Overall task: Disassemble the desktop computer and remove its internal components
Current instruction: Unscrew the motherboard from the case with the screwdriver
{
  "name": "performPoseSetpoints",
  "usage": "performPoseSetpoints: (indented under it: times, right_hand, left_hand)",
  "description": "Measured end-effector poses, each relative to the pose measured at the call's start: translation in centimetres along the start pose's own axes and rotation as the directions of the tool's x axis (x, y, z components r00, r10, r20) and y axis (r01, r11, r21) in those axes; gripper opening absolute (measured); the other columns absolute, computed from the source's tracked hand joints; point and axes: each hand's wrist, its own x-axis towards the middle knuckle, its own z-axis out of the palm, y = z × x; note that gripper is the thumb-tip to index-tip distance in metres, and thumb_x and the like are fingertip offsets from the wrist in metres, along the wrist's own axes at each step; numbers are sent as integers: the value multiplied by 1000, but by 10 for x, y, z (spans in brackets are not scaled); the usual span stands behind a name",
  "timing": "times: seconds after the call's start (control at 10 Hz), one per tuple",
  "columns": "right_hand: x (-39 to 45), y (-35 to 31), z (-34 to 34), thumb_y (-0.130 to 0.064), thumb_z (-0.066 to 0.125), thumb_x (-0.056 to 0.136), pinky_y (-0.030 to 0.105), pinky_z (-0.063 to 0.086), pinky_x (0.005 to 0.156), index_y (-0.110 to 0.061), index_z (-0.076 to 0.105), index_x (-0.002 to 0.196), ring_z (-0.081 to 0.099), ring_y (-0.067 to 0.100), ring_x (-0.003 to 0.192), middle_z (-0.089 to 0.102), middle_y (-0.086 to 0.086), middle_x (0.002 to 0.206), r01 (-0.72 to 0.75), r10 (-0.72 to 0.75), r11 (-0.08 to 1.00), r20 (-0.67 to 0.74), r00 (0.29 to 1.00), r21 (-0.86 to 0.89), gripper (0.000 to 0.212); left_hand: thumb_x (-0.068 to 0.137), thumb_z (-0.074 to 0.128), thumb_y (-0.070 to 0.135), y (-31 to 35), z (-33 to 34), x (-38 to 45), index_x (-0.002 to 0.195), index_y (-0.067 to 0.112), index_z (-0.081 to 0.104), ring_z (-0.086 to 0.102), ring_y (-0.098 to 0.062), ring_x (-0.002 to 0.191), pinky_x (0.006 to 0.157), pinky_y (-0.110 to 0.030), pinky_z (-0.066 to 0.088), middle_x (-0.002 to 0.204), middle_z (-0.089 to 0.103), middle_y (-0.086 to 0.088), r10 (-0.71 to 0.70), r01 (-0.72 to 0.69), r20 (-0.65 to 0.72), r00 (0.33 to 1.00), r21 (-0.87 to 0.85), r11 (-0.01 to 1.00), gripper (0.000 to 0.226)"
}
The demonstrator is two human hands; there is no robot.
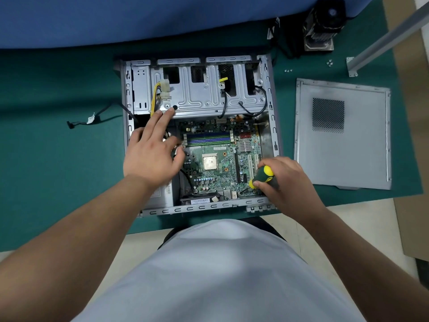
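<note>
On the green mat (58,89), seen from the head camera, the desktop computer (199,135) lies open on its side, its side panel (343,135) well apart to the right. Inside, the motherboard (216,163) sits bare, with the heatsink (321,26) already out beyond the case. The left hand (151,154) is spread, fingertips resting on the drive cage (204,94). The right hand (285,182) grips a screwdriver (262,176), its tip apparently at 1 screw near the board's lower right corner, though the screw itself is too small to confirm. The step looks like unscrewing the motherboard; next calls for keeping the tip seated squarely while turning.
</note>
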Motion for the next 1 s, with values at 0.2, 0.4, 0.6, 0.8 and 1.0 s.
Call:
performPoseSetpoints:
  times: [0.2,0.4,0.6,0.8,1.0]
  right_hand:
    - [-5,1,-10,-22,77,88,36,45,93,-24,64,110,52,8,102,68,-7,108,121,-124,992,74,990,39,26]
    - [-1,-2,-24,-18,66,87,42,48,95,-29,67,104,58,10,103,68,-15,106,244,-235,970,298,925,5,21]
    - [2,-14,-31,-61,26,105,35,44,71,-31,65,116,54,21,78,58,-3,88,281,-198,887,248,949,-367,50]
    - [-3,-30,-37,-41,44,88,34,46,62,-21,62,115,59,25,71,62,0,82,401,-251,797,356,900,-452,38]
    - [3,-32,-39,-45,33,94,32,38,58,-20,41,104,46,23,63,50,-4,77,380,-182,798,413,892,-468,28]
  left_hand:
    - [96,37,52,1,0,0,95,29,74,14,-20,157,113,-53,31,170,17,4,-1,1,2,1000,1,1000,43]
    - [96,37,52,0,0,0,95,29,74,15,-20,157,113,-52,32,170,18,4,0,0,-10,1000,-7,1000,44]
    - [96,36,51,2,-1,-1,93,29,74,16,-20,157,113,-53,33,170,19,4,-3,3,-17,1000,-22,1000,44]
    - [97,35,51,2,-2,-1,91,29,73,15,-18,157,112,-52,32,170,19,5,-12,11,-12,1000,-27,1000,44]
    - [97,36,52,2,-1,-2,92,30,74,14,-17,157,113,-51,31,170,19,6,-17,16,-14,1000,-27,1000,43]
